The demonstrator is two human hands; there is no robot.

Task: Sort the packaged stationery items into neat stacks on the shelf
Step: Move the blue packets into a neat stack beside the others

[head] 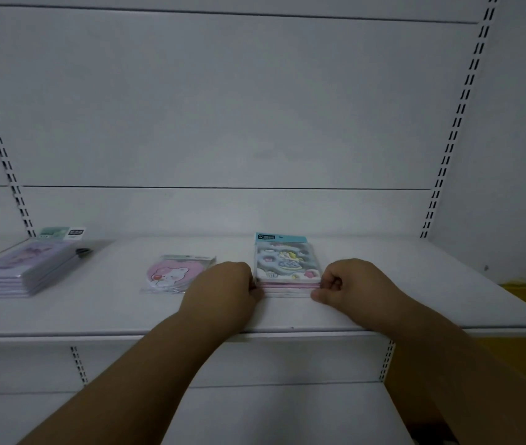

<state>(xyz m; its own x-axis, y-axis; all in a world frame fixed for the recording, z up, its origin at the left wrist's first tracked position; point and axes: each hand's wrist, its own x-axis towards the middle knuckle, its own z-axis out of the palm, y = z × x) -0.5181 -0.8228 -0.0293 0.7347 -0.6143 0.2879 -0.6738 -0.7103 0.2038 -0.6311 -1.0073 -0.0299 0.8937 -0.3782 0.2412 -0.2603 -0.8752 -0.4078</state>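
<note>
Lying far left on the white shelf (287, 316): a purple stack (24, 271) of flat plastic-wrapped packs, glossy, rectangular, edges fanning slightly rather than sitting flush, a green-and-white header card showing at the back. Resting further right, well apart from it: a pink bear pack (175, 274), rounded in outline inside a loose clear sleeve, thin and seemingly alone or nearly so.

Pressing next, the left hand (223, 290), curled, fingertips hidden against the left edge of the blue-topped stack (287, 268); closed around the edge or merely pushing, impossible to tell. Sitting between both hands: that stack, several thin packs, pale cartoon print on top, pink edges below, a teal header card at the rear, slick film catching the light. Bracing the right edge, the right hand (351, 284), fingers folded into a loose fist, thumb low by the front corner, knuckles touching the packs' side rather than clamping round them.

Squaring up this stack, by the look of it, with sorting already well along. Calling next, probably, for an even squeeze from both sides and a nudge at the front edge; slippery wrappers likely sliding over one another, so light pressure advisable. Perhaps then tidying the fanned purple stack.
</note>
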